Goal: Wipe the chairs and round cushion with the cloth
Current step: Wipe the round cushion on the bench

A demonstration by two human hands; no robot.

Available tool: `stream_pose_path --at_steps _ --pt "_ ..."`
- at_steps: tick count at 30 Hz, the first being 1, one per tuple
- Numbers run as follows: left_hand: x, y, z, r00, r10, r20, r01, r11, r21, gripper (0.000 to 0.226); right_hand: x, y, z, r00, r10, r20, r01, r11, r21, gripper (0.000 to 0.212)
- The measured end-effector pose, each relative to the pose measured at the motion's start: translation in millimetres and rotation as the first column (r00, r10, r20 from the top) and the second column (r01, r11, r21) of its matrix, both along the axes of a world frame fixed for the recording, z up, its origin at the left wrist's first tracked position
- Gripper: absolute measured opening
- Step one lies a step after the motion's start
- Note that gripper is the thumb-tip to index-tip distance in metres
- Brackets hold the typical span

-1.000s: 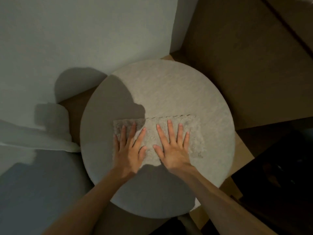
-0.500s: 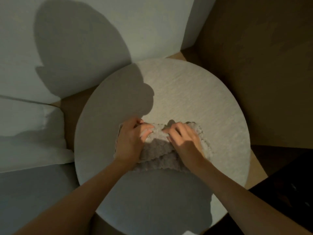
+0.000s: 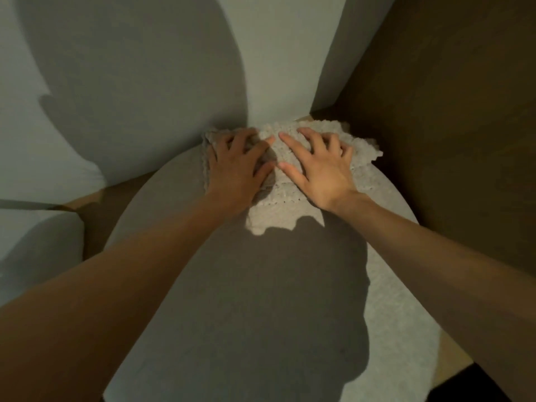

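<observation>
A round pale cushion (image 3: 400,285) fills the lower middle of the view, much of it under my own shadow. A fluffy beige cloth (image 3: 290,192), folded over, lies at the cushion's far edge. My left hand (image 3: 236,166) presses on the cloth's left part with fingers spread and slightly bent. My right hand (image 3: 319,166) presses on its right part, fingers spread, fingertips digging lightly into the pile. Both arms reach far forward over the cushion.
A pale upholstered chair back (image 3: 145,82) rises right behind the cushion, and its seat part (image 3: 37,250) shows at the left. A brown wooden panel (image 3: 449,111) stands close on the right. A strip of wooden floor (image 3: 95,210) shows between cushion and chair.
The cloth was flat under both flat hands, then got bunched and folded mid-cushion. Now both hands have pushed it to the cushion's far edge, and my head has leaned forward.
</observation>
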State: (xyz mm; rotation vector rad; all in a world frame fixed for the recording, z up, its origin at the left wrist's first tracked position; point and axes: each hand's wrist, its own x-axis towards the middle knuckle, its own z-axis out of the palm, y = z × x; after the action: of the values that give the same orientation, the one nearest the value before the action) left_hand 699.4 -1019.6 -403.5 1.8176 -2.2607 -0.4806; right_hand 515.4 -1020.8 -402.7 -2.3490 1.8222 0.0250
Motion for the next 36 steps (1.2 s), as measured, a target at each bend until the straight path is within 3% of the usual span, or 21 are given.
stream_pose_path --at_steps 4,9,12,18,23,25,28,32,34,36 --pt "-6.1 -3.6 1.8 0.993 0.054 -0.103 -0.061 0.996 -0.062 0.035 1.2 -2.0 0.3 0.999 0.003 0.049 0.001 0.996 -0.085 0.043" --pt "-28.9 12.0 7.3 0.949 0.217 -0.228 -0.221 0.975 0.005 0.028 -5.4 18.6 9.2 0.993 0.036 0.115 -0.023 0.993 -0.117 0.038" --pt "-60.7 30.7 11.9 0.938 0.230 -0.260 -0.213 0.973 0.094 0.026 -37.7 43.0 13.0 0.988 -0.015 0.155 0.032 0.993 -0.110 0.036" --pt "-112.6 91.8 20.0 0.953 0.113 -0.282 -0.070 0.985 0.157 0.031 -87.3 134.7 19.1 0.949 -0.198 0.246 0.227 0.969 -0.098 0.032" --pt "-121.0 158.0 22.0 0.980 -0.046 -0.192 0.087 0.974 0.210 0.037 -91.5 218.6 25.1 0.897 -0.322 0.303 0.353 0.934 -0.051 0.028" --pt "-121.1 188.3 26.3 0.962 -0.059 -0.265 0.122 0.966 0.227 0.031 -90.1 252.9 27.7 0.867 -0.362 0.342 0.398 0.916 -0.041 0.025" --pt "-125.7 235.7 35.6 0.918 -0.016 -0.396 0.139 0.949 0.284 0.022 -87.1 308.7 32.8 0.789 -0.473 0.392 0.491 0.869 0.061 0.026" --pt "-122.5 295.6 47.3 0.918 -0.258 -0.301 0.354 0.876 0.329 0.025 -83.4 376.7 51.7 0.696 -0.632 0.340 0.588 0.774 0.235 0.024" --pt "-119.6 308.2 57.0 0.899 -0.257 -0.354 0.381 0.856 0.348 0.027 -80.7 397.1 68.7 0.665 -0.657 0.354 0.631 0.748 0.203 0.021" --pt "-119.8 310.6 73.8 0.867 -0.186 -0.462 0.366 0.868 0.337 0.028 -79.4 406.9 88.9 0.648 -0.641 0.411 0.688 0.724 0.045 0.017"
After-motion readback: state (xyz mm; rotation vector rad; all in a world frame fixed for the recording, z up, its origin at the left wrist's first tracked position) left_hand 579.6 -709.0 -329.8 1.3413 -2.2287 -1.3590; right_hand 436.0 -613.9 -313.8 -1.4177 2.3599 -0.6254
